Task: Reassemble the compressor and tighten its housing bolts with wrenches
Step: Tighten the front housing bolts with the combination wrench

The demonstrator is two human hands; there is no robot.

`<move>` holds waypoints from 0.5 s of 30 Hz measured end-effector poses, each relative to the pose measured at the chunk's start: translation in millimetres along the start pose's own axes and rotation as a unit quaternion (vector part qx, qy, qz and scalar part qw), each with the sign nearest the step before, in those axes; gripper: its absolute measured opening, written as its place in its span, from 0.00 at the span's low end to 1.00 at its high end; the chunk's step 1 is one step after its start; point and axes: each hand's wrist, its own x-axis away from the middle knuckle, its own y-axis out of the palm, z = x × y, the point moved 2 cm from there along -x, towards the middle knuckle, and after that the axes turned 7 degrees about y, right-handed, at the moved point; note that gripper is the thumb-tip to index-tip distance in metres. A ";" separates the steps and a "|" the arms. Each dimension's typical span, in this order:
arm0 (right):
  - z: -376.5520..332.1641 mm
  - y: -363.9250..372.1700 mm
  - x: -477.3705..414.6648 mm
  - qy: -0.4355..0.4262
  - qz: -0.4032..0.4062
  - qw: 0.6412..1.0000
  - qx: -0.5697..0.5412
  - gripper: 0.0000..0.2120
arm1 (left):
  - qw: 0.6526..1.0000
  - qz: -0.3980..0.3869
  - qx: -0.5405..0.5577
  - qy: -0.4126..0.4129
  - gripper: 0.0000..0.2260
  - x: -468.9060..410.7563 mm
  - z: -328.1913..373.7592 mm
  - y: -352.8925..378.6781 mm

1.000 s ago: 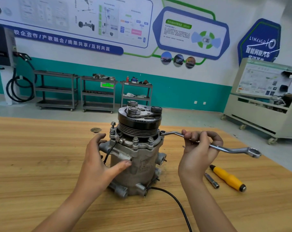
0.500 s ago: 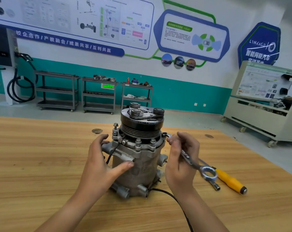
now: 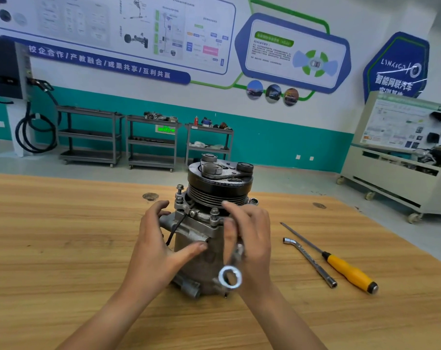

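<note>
A grey metal compressor (image 3: 196, 258) stands upright on the wooden table (image 3: 63, 248), with a black grooved pulley (image 3: 218, 185) on top and several housing bolts (image 3: 214, 212) around its flange. My left hand (image 3: 161, 246) holds the housing's left side, thumb pressed on its front. My right hand (image 3: 249, 238) grips a silver ring wrench (image 3: 230, 276) in front of the compressor. The wrench points toward me, its near ring end showing below my thumb. Its far end is hidden behind my fingers.
To the right on the table lie an L-shaped socket wrench (image 3: 310, 261) and a yellow-handled screwdriver (image 3: 340, 266). A black cable (image 3: 175, 229) hangs down the compressor's left front. Shelving carts (image 3: 151, 142) and a training bench (image 3: 404, 157) stand across the floor beyond the table.
My right hand has swung the wrench from pointing out to the right round to the compressor's front, ring end toward me. My left hand stays on the housing.
</note>
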 end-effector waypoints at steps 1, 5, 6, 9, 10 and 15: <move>-1.2 -2.1 -3.9 0.027 0.018 0.998 -0.045 0.09 | 1.000 -0.001 0.001 0.000 0.48 0.0 -0.3 -0.1; 7.0 -20.5 -37.5 0.265 0.148 0.904 -0.303 0.07 | 1.000 -0.004 0.005 -0.003 0.47 -0.2 -1.2 -0.1; 14.3 -26.4 -48.5 0.323 0.190 0.861 -0.345 0.08 | 1.000 -0.005 0.003 -0.003 0.47 -0.4 -1.2 0.0; 45.1 -36.9 -78.1 0.480 0.237 0.719 -0.443 0.11 | 1.000 -0.008 -0.004 -0.004 0.46 -0.2 -1.0 0.1; 54.4 -37.0 -85.0 0.521 0.230 0.681 -0.461 0.11 | 1.000 -0.008 -0.004 -0.004 0.46 0.0 -0.7 0.1; 86.3 -25.2 -102.8 0.600 0.185 0.589 -0.508 0.10 | 1.000 -0.009 -0.001 -0.007 0.46 -0.3 -1.1 0.1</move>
